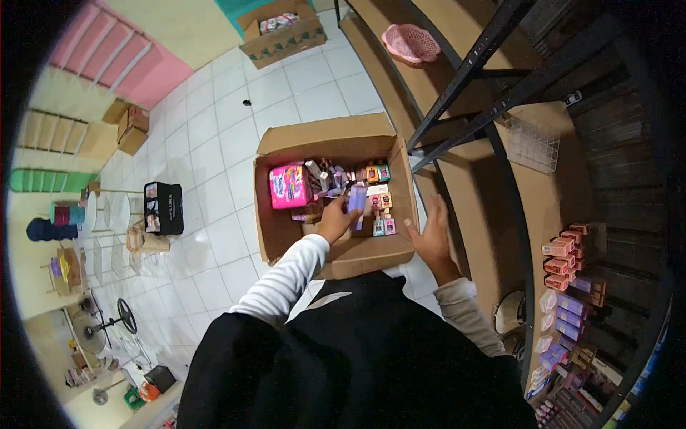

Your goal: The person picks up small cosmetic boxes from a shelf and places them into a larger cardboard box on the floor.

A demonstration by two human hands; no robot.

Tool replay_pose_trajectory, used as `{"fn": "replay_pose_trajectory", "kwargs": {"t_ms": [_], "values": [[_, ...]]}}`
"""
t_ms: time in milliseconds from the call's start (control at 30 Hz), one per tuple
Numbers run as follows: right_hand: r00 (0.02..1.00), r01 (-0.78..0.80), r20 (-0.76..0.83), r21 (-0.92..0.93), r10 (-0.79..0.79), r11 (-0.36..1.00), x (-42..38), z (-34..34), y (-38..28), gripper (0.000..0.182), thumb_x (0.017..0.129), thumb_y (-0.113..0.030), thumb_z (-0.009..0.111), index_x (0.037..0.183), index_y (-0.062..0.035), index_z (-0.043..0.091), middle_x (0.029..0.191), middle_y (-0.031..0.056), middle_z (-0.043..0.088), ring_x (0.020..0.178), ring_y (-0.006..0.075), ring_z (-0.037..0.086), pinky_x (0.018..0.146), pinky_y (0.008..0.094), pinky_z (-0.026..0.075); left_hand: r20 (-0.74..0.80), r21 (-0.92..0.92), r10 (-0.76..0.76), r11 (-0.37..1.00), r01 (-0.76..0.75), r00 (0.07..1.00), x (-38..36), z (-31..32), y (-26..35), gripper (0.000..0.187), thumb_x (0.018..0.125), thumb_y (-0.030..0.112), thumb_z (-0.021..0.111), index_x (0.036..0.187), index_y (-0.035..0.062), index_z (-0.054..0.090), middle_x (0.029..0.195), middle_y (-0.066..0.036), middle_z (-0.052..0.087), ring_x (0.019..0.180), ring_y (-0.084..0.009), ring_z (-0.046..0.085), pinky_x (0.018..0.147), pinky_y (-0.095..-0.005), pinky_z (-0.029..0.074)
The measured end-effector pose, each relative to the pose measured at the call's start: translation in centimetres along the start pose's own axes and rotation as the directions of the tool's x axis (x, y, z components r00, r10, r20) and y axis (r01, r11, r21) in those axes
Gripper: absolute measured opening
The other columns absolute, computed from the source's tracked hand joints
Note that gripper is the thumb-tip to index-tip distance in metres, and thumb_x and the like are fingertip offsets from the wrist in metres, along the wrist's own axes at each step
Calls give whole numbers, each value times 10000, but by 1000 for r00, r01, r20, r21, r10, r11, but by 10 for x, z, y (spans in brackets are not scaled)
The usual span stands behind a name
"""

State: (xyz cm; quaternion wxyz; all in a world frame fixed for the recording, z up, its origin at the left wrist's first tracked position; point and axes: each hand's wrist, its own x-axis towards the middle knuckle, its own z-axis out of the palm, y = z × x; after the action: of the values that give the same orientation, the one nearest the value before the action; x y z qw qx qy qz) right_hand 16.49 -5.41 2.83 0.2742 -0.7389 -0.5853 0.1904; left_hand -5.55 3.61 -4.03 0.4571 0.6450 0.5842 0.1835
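Left hand (336, 218), inside brown cardboard carton (270, 239), pinches slim pale-purple box (359, 199) at its fingertips; right hand (431, 242) spread outside; loose grip could topple box onto small teal-and-pink boxes (384, 227) beside left hand.

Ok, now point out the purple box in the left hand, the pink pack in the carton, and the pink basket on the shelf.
Purple box (358, 195): head view, on its upper part.
Pink pack (288, 187): head view, middle of its printed face.
Pink basket (412, 44): head view, on its inner surface.
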Motion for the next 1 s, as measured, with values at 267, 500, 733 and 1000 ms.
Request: {"fn": "replay_pose_trajectory", "kwargs": {"t_ms": [267, 500, 733, 1000], "values": [[995, -104, 6, 22, 104, 994, -7, 51, 19, 517, 805, -104, 530, 1267, 15, 331, 1239, 228, 405, 1149, 380, 402, 972, 442, 344, 192, 281, -429, 886, 370, 883, 59, 78, -107, 310, 704, 288, 663, 820, 0, 665, 851, -219, 640, 811, -335, 630, 738, -381, 487], [982, -188, 26, -17, 188, 982, -2, 49, 14, 447, 846, -145, 502, 1237, 26, 366, 1222, 236, 427, 1140, 385, 410, 972, 444, 334, 285, 201, -477, 878, 434, 832, 78, 138, -157, 242, 714, 238, 641, 837, 32, 669, 816, -170, 655, 772, -326, 633, 726, -371, 490], [978, -199, 57, -45, 202, 979, 2, 46, 11, 440, 871, -167, 487, 1241, 32, 357, 1234, 238, 422, 1142, 391, 412, 970, 440, 337, 108, 153, -397, 913, 379, 911, 80, 150, -163, 248, 676, 171, 610, 886, 55, 671, 833, -150, 658, 758, -318, 638, 712, -367, 502], [981, -191, 31, -33, 192, 981, -3, 51, 16, 452, 856, -177, 509, 1234, 26, 367, 1210, 236, 439, 1127, 385, 420, 962, 443, 339, 201, -69, -326, 936, 345, 924, 87, 161, -197, 237, 713, 119, 565, 921, 43, 646, 840, -165, 655, 800, -299, 634, 712, -364, 488]]}}
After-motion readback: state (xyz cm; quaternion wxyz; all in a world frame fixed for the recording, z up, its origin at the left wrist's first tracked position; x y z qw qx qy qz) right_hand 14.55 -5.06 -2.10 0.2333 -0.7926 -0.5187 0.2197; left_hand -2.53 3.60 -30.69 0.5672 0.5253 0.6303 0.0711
